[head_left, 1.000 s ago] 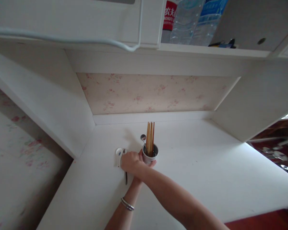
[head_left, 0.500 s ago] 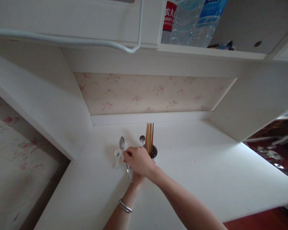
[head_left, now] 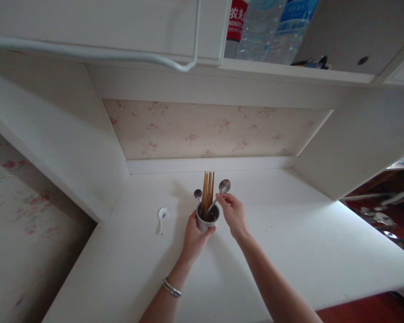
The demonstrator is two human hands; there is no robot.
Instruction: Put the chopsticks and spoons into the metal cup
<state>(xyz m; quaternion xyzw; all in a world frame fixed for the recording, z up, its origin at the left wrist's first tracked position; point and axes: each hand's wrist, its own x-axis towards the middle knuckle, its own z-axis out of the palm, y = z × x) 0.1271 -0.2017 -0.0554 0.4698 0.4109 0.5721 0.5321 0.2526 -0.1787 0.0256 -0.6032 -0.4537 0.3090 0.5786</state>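
Observation:
My left hand [head_left: 194,235] is wrapped round a small cup [head_left: 207,225] on the white desk. Several wooden chopsticks [head_left: 208,190] stand upright in the cup, with a small metal spoon [head_left: 198,194] leaning at their left. My right hand [head_left: 233,213] pinches a larger metal spoon [head_left: 224,186] by its handle. Its bowl points up, and the lower end of the handle dips into the cup's mouth beside the chopsticks. A white ceramic spoon [head_left: 163,214] with a blue mark lies on the desk, left of the cup.
The white desk [head_left: 289,242] is bounded by side panels and a flowered back wall [head_left: 191,130]. Overhead, a shelf [head_left: 296,74] holds plastic bottles [head_left: 261,29]. A white cable [head_left: 121,54] hangs below the cabinet at upper left.
My right hand has swung from the left, over the ceramic spoon, to the cup's right side, bringing the larger metal spoon into the cup's mouth. My left hand stays at the cup.

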